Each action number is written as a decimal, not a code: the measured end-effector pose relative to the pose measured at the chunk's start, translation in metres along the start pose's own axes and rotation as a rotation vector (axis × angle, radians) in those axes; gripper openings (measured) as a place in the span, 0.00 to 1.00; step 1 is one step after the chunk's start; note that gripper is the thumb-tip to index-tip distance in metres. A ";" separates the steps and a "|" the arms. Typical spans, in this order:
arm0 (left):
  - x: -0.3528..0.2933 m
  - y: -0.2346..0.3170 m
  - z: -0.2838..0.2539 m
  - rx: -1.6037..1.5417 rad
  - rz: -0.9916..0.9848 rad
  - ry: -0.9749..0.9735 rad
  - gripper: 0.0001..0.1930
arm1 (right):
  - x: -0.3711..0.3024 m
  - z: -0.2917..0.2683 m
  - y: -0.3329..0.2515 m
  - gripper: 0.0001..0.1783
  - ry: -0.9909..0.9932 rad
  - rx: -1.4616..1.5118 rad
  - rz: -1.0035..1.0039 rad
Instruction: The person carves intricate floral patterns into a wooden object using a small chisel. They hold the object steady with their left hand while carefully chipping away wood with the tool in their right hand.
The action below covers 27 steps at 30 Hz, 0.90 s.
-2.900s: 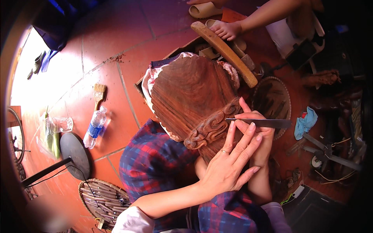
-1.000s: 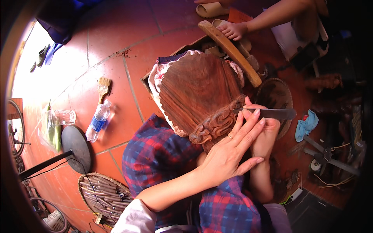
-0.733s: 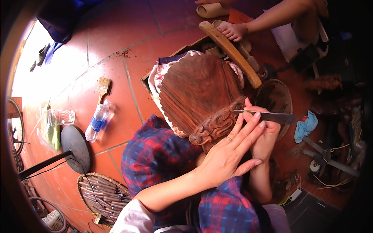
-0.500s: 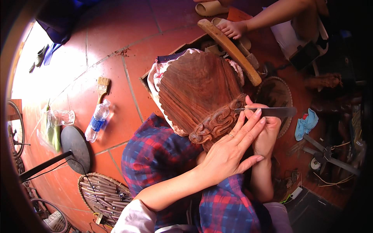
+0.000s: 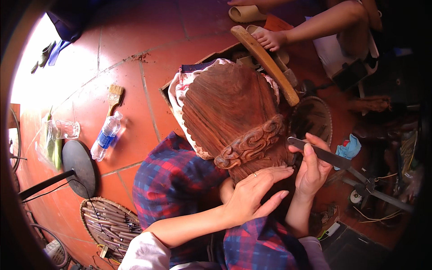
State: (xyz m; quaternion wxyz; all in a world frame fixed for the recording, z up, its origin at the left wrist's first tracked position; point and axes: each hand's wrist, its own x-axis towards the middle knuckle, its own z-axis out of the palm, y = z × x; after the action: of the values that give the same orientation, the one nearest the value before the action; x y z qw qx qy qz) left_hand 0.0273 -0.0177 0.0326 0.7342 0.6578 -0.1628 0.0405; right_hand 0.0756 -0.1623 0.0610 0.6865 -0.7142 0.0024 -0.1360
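A reddish-brown carved wooden piece point(image 5: 230, 96) with a scalloped edge and a raised band of scrolls point(image 5: 252, 140) leans over my lap, on a pale patterned cloth point(image 5: 177, 105). My left hand point(image 5: 256, 191) lies on the wood below the scroll band, fingers stretched out together and thumb apart, holding nothing. In my right hand point(image 5: 312, 171), just right of the piece, a flat grey metal strip point(image 5: 335, 158) with a rounded tip is pinched between thumb and fingers. Its tip points toward the wood's right edge; whether it touches cannot be made out.
A wooden bar point(image 5: 265, 63) lies across the far side. Another person's bare foot point(image 5: 270, 40) rests beyond it. Left on the tiles are a brush point(image 5: 114, 96), a water bottle point(image 5: 106, 137), a glass point(image 5: 68, 129) and a basket of tools point(image 5: 110, 222). A blue cloth point(image 5: 348, 147) lies right.
My left hand has come off the metal strip and moved down onto the wood. My right hand has lowered and tilted the strip away from the scroll band.
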 end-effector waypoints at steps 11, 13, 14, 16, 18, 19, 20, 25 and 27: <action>0.010 -0.015 0.004 -0.905 -0.619 -0.203 0.20 | -0.001 0.010 -0.008 0.08 -0.160 -0.556 -0.221; 0.015 -0.014 0.008 -1.188 -0.733 -0.182 0.20 | -0.004 0.014 -0.007 0.08 -0.191 -0.668 -0.362; 0.019 -0.010 0.010 -1.300 -0.756 -0.137 0.20 | -0.005 0.015 -0.006 0.08 -0.195 -0.724 -0.398; 0.025 -0.018 0.016 -1.411 -0.735 -0.125 0.20 | -0.005 0.016 -0.001 0.08 -0.191 -0.799 -0.453; 0.025 -0.022 0.015 -1.474 -0.737 -0.125 0.20 | -0.002 0.018 0.004 0.08 -0.178 -0.838 -0.482; 0.025 -0.023 0.016 -1.505 -0.738 -0.126 0.20 | -0.004 0.018 0.004 0.08 -0.210 -0.845 -0.484; 0.020 -0.022 0.015 -1.538 -0.740 -0.102 0.19 | -0.007 0.018 0.002 0.08 -0.243 -0.849 -0.490; 0.021 -0.025 0.021 -1.434 -0.749 -0.158 0.22 | -0.003 0.020 -0.006 0.09 -0.219 -0.828 -0.436; 0.029 -0.024 0.024 -1.448 -0.733 -0.124 0.22 | 0.001 0.020 -0.001 0.09 -0.158 -0.864 -0.460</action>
State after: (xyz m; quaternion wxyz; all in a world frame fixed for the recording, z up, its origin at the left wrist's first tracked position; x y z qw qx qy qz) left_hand 0.0567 -0.0485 0.0196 0.9339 0.0322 0.0365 -0.3543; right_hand 0.0800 -0.1425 0.0620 0.2780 -0.9236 -0.1513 -0.2162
